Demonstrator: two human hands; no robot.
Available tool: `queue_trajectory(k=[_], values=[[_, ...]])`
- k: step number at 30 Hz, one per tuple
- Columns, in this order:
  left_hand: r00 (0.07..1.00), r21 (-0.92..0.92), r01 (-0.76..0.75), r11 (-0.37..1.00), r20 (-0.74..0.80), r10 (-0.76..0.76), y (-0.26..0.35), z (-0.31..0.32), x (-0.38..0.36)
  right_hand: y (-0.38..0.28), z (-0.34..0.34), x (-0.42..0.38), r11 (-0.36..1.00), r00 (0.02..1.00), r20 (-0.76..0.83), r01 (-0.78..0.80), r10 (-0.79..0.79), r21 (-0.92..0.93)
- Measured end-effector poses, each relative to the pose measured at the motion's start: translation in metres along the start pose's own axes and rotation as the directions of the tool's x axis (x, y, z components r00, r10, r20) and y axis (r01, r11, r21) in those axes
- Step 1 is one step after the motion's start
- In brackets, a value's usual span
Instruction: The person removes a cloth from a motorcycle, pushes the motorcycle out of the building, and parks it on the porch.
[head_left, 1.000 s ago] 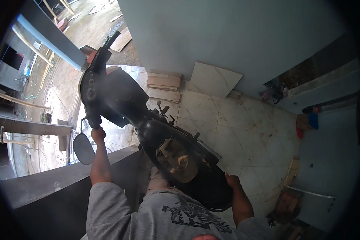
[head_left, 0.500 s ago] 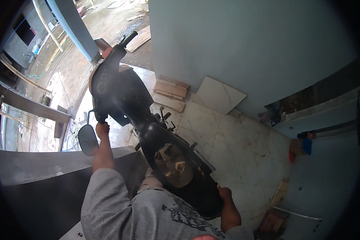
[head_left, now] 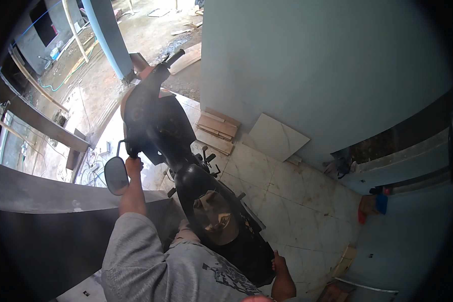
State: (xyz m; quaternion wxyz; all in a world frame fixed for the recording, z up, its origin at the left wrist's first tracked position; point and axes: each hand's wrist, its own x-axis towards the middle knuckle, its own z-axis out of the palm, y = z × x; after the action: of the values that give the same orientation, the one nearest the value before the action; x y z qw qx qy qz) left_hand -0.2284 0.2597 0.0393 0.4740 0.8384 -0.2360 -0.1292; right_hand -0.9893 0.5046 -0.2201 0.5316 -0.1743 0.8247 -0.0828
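Observation:
A black motorbike (head_left: 186, 181) stands in front of me, its front end toward the bright doorway. My left hand (head_left: 134, 166) is closed around the left handlebar grip, just beside the round-edged mirror (head_left: 116, 175). Low on the right, my right hand (head_left: 278, 262) grips the rear edge of the motorbike, behind the seat; its fingertips are partly hidden. A brown and tan cap (head_left: 214, 214) lies on the dark seat (head_left: 244, 246). The free right handlebar grip (head_left: 176, 58) points toward the wall.
Wood planks (head_left: 219, 128) and a square tile (head_left: 277, 136) lie by the grey wall (head_left: 312, 60). A blue post (head_left: 105, 40) stands near the front wheel. A dark low wall (head_left: 85, 241) is close on my left. Red and blue items (head_left: 377, 204) sit at the right.
The view has shifted, so the motorbike's front and the planks appear lower. Both hands keep their holds on the motorbike; any rolling is too slight to tell.

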Motion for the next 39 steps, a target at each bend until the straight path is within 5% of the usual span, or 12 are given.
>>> queue_trajectory(k=[6, 13, 14, 15, 18, 22, 27, 29, 31, 32, 36, 39], values=[[0.977, 0.229, -0.148, 0.962, -0.116, 0.178, -0.014, 0.014, 0.031, -0.014, -0.003, -0.018, 0.995, 0.995, -0.032, 0.092, -0.094, -0.045], [0.977, 0.281, -0.093, 0.955, -0.158, 0.141, 0.003, 0.013, 0.028, -0.026, -0.009, -0.020, 0.993, 0.997, -0.063, 0.039, -0.046, -0.113], [0.955, 0.405, -0.192, 0.894, -0.133, 0.266, 0.002, 0.011, 0.030, -0.020, -0.012, -0.016, 0.993, 0.997, -0.075, 0.028, -0.037, -0.113], [0.980, 0.270, -0.122, 0.955, -0.121, 0.160, 0.003, 0.011, 0.031, -0.017, -0.016, -0.013, 0.992, 0.996, -0.083, 0.026, -0.036, -0.123], [0.942, 0.262, -0.271, 0.926, -0.125, 0.311, -0.006, 0.011, 0.038, -0.028, -0.024, -0.033, 0.978, 0.994, -0.084, 0.046, -0.064, -0.201], [0.977, 0.158, -0.147, 0.977, -0.129, 0.168, 0.006, -0.008, 0.024, -0.045, -0.040, -0.045, 0.978, 0.988, -0.136, 0.041, -0.070, -0.206], [0.973, 0.138, 0.029, 0.990, -0.229, 0.004, -0.001, -0.041, 0.007, -0.078, -0.071, -0.034, 0.942, 0.956, -0.121, 0.233, -0.268, -0.240], [0.963, 0.182, 0.010, 0.983, -0.268, 0.040, -0.018, -0.045, 0.005, -0.080, -0.070, -0.022, 0.816, 0.853, -0.079, 0.461, -0.516, -0.347], [0.966, 0.118, 0.103, 0.988, -0.248, -0.071, -0.033, -0.046, -0.006, -0.105, -0.084, 0.001, 0.701, 0.781, -0.063, 0.517, -0.621, -0.491], [0.958, 0.121, 0.225, 0.967, -0.206, -0.197, -0.008, -0.062, -0.028, -0.122, -0.085, 0.014, 0.685, 0.791, -0.089, 0.461, -0.605, -0.564], [0.938, 0.029, 0.170, 0.985, -0.312, -0.152, 0.024, -0.060, -0.069, -0.132, -0.072, -0.049, 0.854, 0.829, -0.380, 0.203, -0.410, -0.479], [0.922, 0.142, 0.090, 0.986, -0.385, -0.029, 0.009, -0.040, -0.039, -0.138, -0.072, -0.070, 0.798, 0.710, -0.469, 0.220, -0.525, -0.560]])
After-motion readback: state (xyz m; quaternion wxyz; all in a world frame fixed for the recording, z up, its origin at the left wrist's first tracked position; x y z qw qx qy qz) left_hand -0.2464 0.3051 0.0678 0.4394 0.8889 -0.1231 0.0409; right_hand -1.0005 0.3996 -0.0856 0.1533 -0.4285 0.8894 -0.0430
